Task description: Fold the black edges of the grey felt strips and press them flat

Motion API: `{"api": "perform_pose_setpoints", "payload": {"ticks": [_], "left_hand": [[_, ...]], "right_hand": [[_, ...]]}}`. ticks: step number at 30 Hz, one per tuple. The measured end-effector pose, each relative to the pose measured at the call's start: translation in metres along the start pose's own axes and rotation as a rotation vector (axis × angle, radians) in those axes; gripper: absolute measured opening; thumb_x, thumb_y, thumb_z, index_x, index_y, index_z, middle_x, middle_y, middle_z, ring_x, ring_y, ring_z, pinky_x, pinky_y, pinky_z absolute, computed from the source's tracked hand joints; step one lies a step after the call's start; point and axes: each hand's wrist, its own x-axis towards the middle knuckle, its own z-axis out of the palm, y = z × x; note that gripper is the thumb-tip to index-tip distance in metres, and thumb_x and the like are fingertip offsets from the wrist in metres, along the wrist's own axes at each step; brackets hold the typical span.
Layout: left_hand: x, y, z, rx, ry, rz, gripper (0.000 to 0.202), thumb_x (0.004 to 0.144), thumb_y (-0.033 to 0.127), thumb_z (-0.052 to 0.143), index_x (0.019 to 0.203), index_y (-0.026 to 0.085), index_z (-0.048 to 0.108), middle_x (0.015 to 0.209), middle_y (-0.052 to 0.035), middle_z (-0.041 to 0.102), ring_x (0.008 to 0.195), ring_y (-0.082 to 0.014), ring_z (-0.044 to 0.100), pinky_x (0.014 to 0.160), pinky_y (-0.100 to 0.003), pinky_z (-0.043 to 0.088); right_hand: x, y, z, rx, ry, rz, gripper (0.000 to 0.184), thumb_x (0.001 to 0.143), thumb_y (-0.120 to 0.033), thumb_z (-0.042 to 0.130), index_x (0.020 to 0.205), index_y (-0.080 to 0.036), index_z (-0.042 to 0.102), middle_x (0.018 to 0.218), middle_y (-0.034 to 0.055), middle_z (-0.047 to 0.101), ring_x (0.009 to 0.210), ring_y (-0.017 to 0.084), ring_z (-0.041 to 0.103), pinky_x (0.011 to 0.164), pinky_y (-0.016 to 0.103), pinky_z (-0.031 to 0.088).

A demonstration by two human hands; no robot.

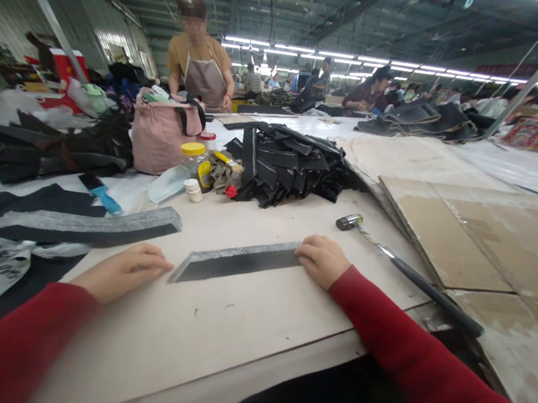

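Note:
A black strip with a grey-white edge band (244, 263) lies flat on the pale board (249, 333) in front of me. Its right end is under the bent fingers of my right hand (323, 261), which pinches it there. My left hand (130, 270) rests low over the board, fingers stretched out and close together, the tips just short of the strip's slanted left end. Left of that hand lie more long black strips (93, 227) with whitish edges. A roller with a long black handle (430, 289) lies to the right of my right hand.
A pile of black strips (289, 164) stands behind the board, beside a yellow-lidded jar (192, 162), a small white bottle (193, 190) and a pink bag (165, 135). Cardboard sheets (475, 239) lie right. A blue-handled scraper (105, 196) is left. A co-worker (201, 63) stands across the table.

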Motion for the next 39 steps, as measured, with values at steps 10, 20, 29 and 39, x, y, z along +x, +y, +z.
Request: {"api": "perform_pose_setpoints", "payload": {"ticks": [10,20,29,39], "left_hand": [[0.046,0.112,0.044,0.083,0.277,0.349,0.021,0.08,0.018,0.035,0.085,0.017,0.055,0.087,-0.0053,0.056,0.085,-0.0173,0.049,0.08,-0.031,0.039],[0.058,0.116,0.066,0.056,0.196,0.346,0.014,0.078,0.017,0.041,0.085,0.018,0.054,0.089,-0.0043,0.054,0.084,-0.0173,0.048,0.078,-0.032,0.039],[0.059,0.123,0.057,0.124,0.132,0.295,0.015,0.076,0.017,0.041,0.084,0.019,0.054,0.09,-0.0036,0.055,0.084,-0.0179,0.049,0.076,-0.032,0.039],[0.09,0.185,0.07,0.172,0.138,0.506,0.015,0.077,0.015,0.042,0.085,0.018,0.054,0.086,-0.0042,0.054,0.084,-0.017,0.049,0.076,-0.03,0.04]], "right_hand": [[0.018,-0.062,0.014,0.026,0.106,-0.259,0.041,0.082,-0.03,0.04,0.116,-0.008,0.047,0.123,0.0138,0.044,0.113,0.023,0.038,0.096,0.034,0.027],[0.002,-0.056,0.032,0.108,-0.111,-0.165,0.061,0.081,-0.045,0.038,0.126,-0.005,0.036,0.133,0.0174,0.031,0.123,0.026,0.026,0.099,0.04,0.024],[-0.044,0.012,0.009,-0.043,-0.058,0.108,0.057,0.081,-0.042,0.037,0.125,-0.005,0.038,0.131,0.0195,0.033,0.121,0.026,0.03,0.097,0.04,0.028],[-0.031,0.032,-0.01,0.113,0.024,0.218,0.028,0.079,-0.015,0.042,0.098,-0.016,0.062,0.086,0.0078,0.058,0.08,0.015,0.053,0.074,0.026,0.039]]}}
